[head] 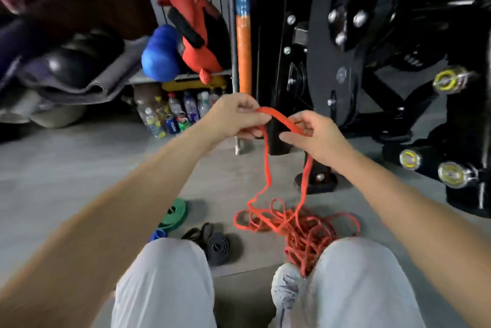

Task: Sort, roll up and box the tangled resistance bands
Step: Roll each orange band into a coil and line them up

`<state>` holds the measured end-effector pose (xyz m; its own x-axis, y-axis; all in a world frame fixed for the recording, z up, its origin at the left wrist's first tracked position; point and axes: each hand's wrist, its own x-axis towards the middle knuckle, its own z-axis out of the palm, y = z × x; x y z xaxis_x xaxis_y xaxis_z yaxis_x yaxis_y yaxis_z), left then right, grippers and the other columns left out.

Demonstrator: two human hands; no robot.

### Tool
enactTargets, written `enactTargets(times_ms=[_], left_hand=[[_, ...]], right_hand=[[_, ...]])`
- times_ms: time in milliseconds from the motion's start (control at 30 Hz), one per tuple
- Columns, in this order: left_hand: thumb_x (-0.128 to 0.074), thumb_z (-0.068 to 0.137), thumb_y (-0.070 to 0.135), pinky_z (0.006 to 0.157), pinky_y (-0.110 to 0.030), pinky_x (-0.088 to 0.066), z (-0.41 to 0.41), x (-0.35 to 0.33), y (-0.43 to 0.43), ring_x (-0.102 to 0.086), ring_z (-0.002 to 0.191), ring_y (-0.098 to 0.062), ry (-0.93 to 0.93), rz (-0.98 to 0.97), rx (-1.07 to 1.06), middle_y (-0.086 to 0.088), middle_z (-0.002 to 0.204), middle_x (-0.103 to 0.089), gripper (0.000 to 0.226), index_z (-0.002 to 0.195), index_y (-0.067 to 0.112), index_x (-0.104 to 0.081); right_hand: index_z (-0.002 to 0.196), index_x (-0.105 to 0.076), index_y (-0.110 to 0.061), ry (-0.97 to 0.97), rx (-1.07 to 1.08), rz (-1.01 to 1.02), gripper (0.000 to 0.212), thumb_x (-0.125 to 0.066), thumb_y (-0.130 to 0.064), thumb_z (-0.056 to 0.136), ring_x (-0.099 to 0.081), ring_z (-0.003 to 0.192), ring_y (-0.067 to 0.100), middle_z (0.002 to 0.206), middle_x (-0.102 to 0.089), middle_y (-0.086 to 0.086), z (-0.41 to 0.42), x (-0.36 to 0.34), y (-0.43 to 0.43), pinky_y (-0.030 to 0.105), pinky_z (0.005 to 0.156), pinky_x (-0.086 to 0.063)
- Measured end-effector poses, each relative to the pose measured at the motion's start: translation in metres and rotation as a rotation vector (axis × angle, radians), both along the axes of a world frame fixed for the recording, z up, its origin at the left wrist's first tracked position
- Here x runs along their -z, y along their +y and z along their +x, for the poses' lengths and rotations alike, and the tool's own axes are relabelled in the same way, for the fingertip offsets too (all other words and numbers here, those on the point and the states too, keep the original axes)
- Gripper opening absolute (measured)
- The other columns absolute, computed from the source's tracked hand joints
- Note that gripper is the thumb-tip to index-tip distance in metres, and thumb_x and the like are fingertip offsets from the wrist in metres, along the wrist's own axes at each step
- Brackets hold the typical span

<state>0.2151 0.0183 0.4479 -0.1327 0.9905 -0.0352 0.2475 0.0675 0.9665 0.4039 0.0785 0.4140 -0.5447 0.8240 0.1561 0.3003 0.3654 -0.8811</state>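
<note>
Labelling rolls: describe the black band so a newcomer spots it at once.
Find the person's left knee. On the grey floor just beyond it lies the black band, partly coiled. It alone is black: green roll on its left, loose red tangle on its right.

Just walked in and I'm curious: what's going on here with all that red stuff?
A seated person is sorting resistance bands. The left hand and right hand pinch a red band held up, its strands hanging into a red tangle on the floor. A green band and a black band lie rolled up to the left. No box is in view.
</note>
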Motion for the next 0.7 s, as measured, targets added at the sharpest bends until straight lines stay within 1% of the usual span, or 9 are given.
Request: enactTargets(times_ms=[67,133,200,267,300,333,567,633,700], left_hand=[[-0.069,0.083,0.007,0.065,-0.026,-0.058,0.001,-0.021,-0.017,-0.068,0.062,-0.015,-0.057,0.009,0.025,-0.007,0.071,-0.070,0.016,0.084,0.013,-0.054],[-0.068,0.082,0.003,0.066,-0.026,-0.059,0.003,-0.037,-0.032,-0.069,0.064,-0.015,-0.097,0.025,0.055,-0.004,0.069,-0.071,0.018,0.084,0.013,-0.053],[-0.067,0.080,-0.003,0.063,-0.025,-0.059,0.006,-0.048,-0.046,-0.069,0.062,-0.014,-0.111,0.051,0.064,-0.003,0.067,-0.070,0.020,0.083,0.012,-0.054],[-0.067,0.080,-0.003,0.063,-0.025,-0.058,0.008,-0.057,-0.060,-0.069,0.063,-0.015,-0.109,0.086,0.048,-0.006,0.066,-0.070,0.019,0.080,0.011,-0.056],[-0.067,0.080,-0.002,0.063,-0.025,-0.058,0.008,-0.064,-0.067,-0.069,0.064,-0.015,-0.110,0.105,0.032,-0.007,0.067,-0.070,0.017,0.080,0.011,-0.057],[-0.067,0.081,0.000,0.062,-0.024,-0.058,0.007,-0.073,-0.073,-0.069,0.065,-0.015,-0.114,0.129,0.016,-0.008,0.067,-0.071,0.015,0.080,0.011,-0.058],[-0.070,0.081,0.009,0.060,-0.021,-0.055,-0.003,-0.156,-0.078,-0.071,0.072,-0.017,-0.088,0.416,-0.061,-0.008,0.078,-0.073,0.013,0.091,0.010,-0.062],[-0.070,0.080,0.011,0.062,-0.023,-0.056,-0.005,-0.148,-0.077,-0.072,0.074,-0.018,-0.030,0.358,-0.102,-0.009,0.079,-0.074,0.013,0.091,0.012,-0.063],[-0.069,0.081,0.010,0.063,-0.023,-0.056,-0.006,-0.120,-0.079,-0.072,0.074,-0.018,-0.014,0.232,-0.122,-0.008,0.075,-0.073,0.010,0.088,0.012,-0.062]], right_hand=[[0.084,-0.062,-0.029,0.085,-0.062,-0.064,0.021,-0.075,-0.013,0.077,-0.059,0.060,-0.002,0.066,-0.065,-0.013,-0.005,-0.011,-0.017,0.014,0.060,-0.048],[0.082,-0.066,-0.022,0.188,-0.142,-0.130,0.017,-0.073,-0.007,0.076,-0.062,0.059,-0.004,0.062,-0.068,-0.015,-0.013,-0.021,-0.036,0.012,0.058,-0.048],[0.085,-0.070,-0.012,0.248,-0.170,-0.153,0.011,-0.072,-0.006,0.076,-0.064,0.062,-0.001,0.066,-0.072,-0.008,-0.018,-0.030,-0.054,0.013,0.059,-0.051],[0.090,-0.071,-0.008,0.254,-0.148,-0.149,0.012,-0.070,-0.002,0.079,-0.064,0.072,0.013,0.079,-0.073,0.013,-0.021,-0.038,-0.068,0.032,0.072,-0.057],[0.088,-0.071,-0.010,0.253,-0.138,-0.147,0.011,-0.069,-0.002,0.080,-0.062,0.074,0.021,0.083,-0.071,0.022,-0.022,-0.044,-0.075,0.039,0.076,-0.054],[0.085,-0.070,-0.012,0.262,-0.132,-0.134,0.011,-0.068,-0.001,0.081,-0.061,0.072,0.024,0.080,-0.069,0.024,-0.023,-0.052,-0.079,0.043,0.076,-0.054],[0.087,-0.070,-0.015,0.435,-0.128,0.098,0.009,-0.069,-0.007,0.082,-0.065,0.064,0.010,0.070,-0.070,0.001,-0.028,-0.142,-0.067,0.024,0.069,-0.055],[0.088,-0.071,-0.012,0.380,-0.101,0.137,0.008,-0.069,-0.007,0.082,-0.061,0.060,0.005,0.068,-0.067,0.002,-0.029,-0.135,-0.067,0.019,0.065,-0.053],[0.086,-0.071,-0.012,0.271,-0.080,0.095,0.006,-0.070,-0.008,0.082,-0.057,0.057,0.006,0.067,-0.065,0.004,-0.030,-0.108,-0.070,0.021,0.061,-0.049]])
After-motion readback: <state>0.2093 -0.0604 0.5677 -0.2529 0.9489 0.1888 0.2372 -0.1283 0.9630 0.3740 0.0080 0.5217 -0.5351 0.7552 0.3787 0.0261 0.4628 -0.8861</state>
